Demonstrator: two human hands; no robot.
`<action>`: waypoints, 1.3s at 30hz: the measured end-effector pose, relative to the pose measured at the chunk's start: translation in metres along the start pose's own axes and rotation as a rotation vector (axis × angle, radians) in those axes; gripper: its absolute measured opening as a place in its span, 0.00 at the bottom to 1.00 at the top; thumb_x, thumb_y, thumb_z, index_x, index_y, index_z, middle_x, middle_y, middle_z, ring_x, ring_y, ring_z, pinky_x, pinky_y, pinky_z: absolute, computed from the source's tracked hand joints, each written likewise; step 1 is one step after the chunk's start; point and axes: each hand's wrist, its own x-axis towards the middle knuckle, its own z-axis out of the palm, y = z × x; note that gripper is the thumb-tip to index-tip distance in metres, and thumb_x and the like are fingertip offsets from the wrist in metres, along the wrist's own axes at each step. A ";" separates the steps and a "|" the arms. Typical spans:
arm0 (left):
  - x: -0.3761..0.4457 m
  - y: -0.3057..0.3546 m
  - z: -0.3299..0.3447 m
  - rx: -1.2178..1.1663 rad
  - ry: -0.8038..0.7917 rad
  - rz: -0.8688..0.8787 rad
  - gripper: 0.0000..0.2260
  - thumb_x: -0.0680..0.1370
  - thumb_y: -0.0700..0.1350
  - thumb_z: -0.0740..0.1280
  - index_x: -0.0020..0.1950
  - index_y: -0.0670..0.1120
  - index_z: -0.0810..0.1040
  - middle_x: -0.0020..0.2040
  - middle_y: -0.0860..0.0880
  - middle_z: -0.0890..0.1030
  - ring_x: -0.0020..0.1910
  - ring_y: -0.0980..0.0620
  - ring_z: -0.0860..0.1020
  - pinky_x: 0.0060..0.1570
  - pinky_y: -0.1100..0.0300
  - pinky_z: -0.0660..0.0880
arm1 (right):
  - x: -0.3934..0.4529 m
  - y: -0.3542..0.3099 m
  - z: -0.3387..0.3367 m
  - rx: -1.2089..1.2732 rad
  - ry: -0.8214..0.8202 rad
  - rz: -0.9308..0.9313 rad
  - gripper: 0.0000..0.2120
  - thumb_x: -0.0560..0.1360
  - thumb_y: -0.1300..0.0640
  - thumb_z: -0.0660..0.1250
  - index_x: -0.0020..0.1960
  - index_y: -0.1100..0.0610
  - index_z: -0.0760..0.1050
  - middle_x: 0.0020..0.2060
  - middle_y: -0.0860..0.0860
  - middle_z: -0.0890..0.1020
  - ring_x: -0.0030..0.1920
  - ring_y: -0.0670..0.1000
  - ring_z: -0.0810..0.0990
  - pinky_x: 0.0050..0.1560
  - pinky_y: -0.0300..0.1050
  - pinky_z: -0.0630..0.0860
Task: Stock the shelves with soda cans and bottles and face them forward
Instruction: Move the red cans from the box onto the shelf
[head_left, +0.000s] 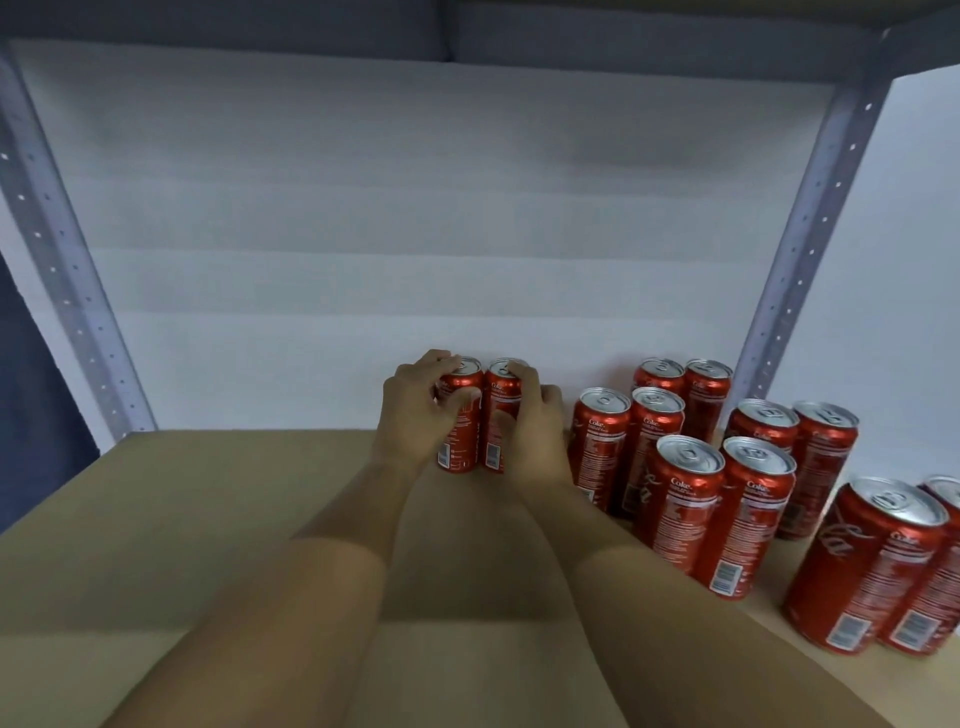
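Observation:
Two red Coke cans stand upright side by side at the back of the tan shelf board (218, 519), near the white back wall. My left hand (415, 410) grips the left can (462, 441), fingers curled over its top. My right hand (535, 426) grips the right can (497, 415), with fingers on its lid. To the right stand several more red cans (691, 499) in rows, their barcode and text sides turned toward me. A pair of cans (872, 566) sits nearest, at the right edge.
Grey perforated metal uprights frame the shelf at the left (57, 270) and right (800, 239). A grey upper shelf (467, 31) hangs overhead. The shelf board's left half holds no cans.

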 end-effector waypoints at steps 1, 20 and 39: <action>0.002 -0.002 0.001 -0.002 0.006 -0.007 0.18 0.72 0.43 0.79 0.60 0.41 0.84 0.56 0.58 0.79 0.56 0.56 0.77 0.61 0.46 0.79 | 0.002 0.000 0.002 -0.003 -0.001 0.007 0.28 0.79 0.62 0.65 0.74 0.45 0.61 0.61 0.55 0.71 0.59 0.56 0.76 0.59 0.54 0.77; -0.187 0.080 -0.034 -0.055 -0.113 -0.248 0.15 0.76 0.38 0.73 0.62 0.48 0.80 0.54 0.54 0.84 0.54 0.58 0.82 0.58 0.65 0.75 | -0.186 0.000 -0.075 0.112 -0.070 -0.021 0.18 0.76 0.66 0.68 0.63 0.54 0.78 0.53 0.49 0.83 0.50 0.45 0.81 0.56 0.34 0.75; -0.723 -0.220 0.130 -0.007 -0.948 -0.748 0.11 0.74 0.42 0.75 0.45 0.58 0.78 0.48 0.52 0.83 0.50 0.52 0.82 0.57 0.49 0.79 | -0.590 0.381 0.102 -0.330 -0.742 0.454 0.10 0.74 0.65 0.63 0.52 0.62 0.80 0.48 0.57 0.84 0.50 0.57 0.81 0.47 0.46 0.74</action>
